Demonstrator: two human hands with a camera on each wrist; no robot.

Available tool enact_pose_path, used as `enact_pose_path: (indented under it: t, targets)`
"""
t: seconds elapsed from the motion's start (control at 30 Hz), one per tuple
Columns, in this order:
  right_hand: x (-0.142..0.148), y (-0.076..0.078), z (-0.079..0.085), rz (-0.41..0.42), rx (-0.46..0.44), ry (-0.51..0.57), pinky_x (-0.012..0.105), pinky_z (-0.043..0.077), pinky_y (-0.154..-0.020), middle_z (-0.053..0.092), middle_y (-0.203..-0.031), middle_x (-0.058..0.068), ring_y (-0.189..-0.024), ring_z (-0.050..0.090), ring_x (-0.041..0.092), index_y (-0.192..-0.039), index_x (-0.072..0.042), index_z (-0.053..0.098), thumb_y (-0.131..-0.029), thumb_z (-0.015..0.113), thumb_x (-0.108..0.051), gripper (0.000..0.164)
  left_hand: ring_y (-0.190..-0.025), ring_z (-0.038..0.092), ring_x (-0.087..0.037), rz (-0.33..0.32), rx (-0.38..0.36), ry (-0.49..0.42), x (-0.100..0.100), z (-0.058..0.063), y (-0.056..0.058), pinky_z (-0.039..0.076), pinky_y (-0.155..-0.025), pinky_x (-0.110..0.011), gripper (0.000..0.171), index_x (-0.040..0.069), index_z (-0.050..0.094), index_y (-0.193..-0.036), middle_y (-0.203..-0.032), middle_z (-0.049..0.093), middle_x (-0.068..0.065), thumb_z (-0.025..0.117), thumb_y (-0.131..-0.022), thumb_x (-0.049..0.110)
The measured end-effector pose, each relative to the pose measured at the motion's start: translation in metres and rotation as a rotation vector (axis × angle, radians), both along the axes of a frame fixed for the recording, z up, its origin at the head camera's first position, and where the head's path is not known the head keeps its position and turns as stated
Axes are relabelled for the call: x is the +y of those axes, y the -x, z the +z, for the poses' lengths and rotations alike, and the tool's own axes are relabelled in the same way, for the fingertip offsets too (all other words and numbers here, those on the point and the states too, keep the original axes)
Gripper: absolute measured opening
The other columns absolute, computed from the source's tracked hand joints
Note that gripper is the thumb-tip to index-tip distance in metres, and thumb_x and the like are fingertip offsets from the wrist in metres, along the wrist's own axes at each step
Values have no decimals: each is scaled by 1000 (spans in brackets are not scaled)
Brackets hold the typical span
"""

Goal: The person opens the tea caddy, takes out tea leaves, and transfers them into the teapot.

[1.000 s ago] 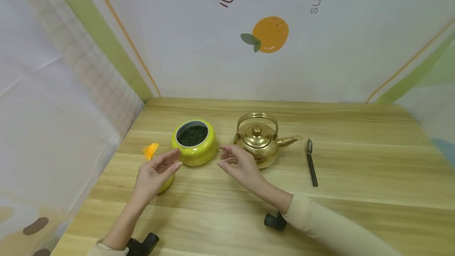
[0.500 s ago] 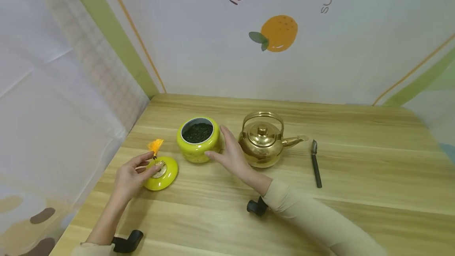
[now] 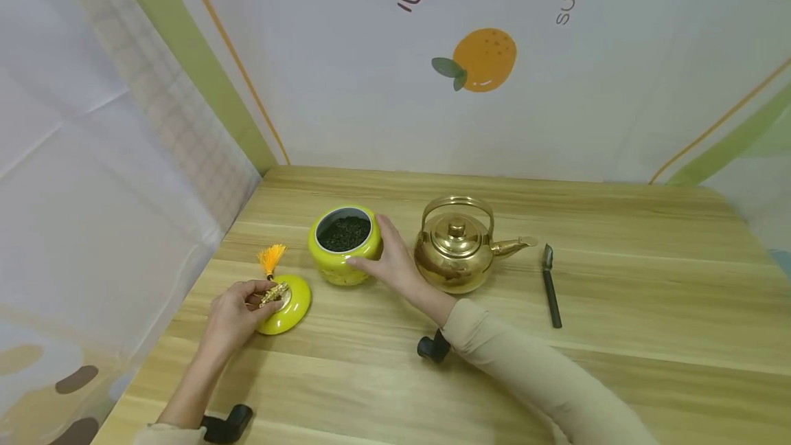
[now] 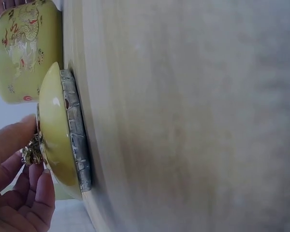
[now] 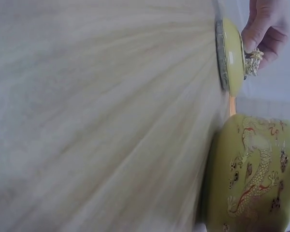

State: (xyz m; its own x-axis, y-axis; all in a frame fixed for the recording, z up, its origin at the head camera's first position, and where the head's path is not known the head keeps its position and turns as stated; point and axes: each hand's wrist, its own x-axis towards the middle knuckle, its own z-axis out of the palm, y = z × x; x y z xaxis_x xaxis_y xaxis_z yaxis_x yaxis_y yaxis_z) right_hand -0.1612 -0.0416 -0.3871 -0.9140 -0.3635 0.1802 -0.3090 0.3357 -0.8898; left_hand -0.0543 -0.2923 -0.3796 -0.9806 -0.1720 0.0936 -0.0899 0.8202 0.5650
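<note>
A yellow jar [image 3: 336, 269] full of dark tea leaves [image 3: 347, 233] stands uncovered on the table, a dragon pattern on its side. My right hand [image 3: 397, 263] holds the jar's right side, thumb in front and a finger behind at the rim. To the front left is the jar's yellow lid [image 3: 298, 309], its grey underside rim [image 4: 76, 130] close to the table. My left hand [image 3: 231, 314] pinches the lid's gold knob [image 4: 33, 151] between thumb and fingers. From the knob, an orange tassel [image 3: 270, 259] stretches toward the back.
A brass teapot [image 3: 454, 253] with an upright handle stands just right of my right hand, spout pointing right. Farther right lies a small dark-handled scoop [image 3: 551, 290]. A printed cloth [image 3: 346, 88] hangs behind the wooden table [image 3: 649, 280].
Both hands were held in the air near the jar a second ago. The left went down to the lid and took its knob; the right moved onto the jar's side.
</note>
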Motion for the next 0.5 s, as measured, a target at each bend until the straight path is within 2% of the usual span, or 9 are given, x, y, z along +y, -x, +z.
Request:
enact_pose_path:
  t: [0.23, 0.5]
  targets:
    - [0, 1, -2, 0, 24, -2, 43, 20, -118, 25, -151, 24, -141, 23, 34, -145, 4, 26, -77, 78, -24, 90, -76, 64, -22, 23, 52, 45, 2, -1, 2, 50, -62, -21, 26, 0, 71, -99, -91, 68, -15, 77, -78, 13]
    - [0, 2, -3, -12, 39, -31, 42, 21, -118, 27, -151, 22, -140, 25, 33, -145, 3, 27, -77, 79, -25, 89, -72, 68, -23, 41, 101, 35, 4, -1, 3, 54, -58, -20, 25, -1, 72, -96, -87, 71, -16, 78, -77, 14]
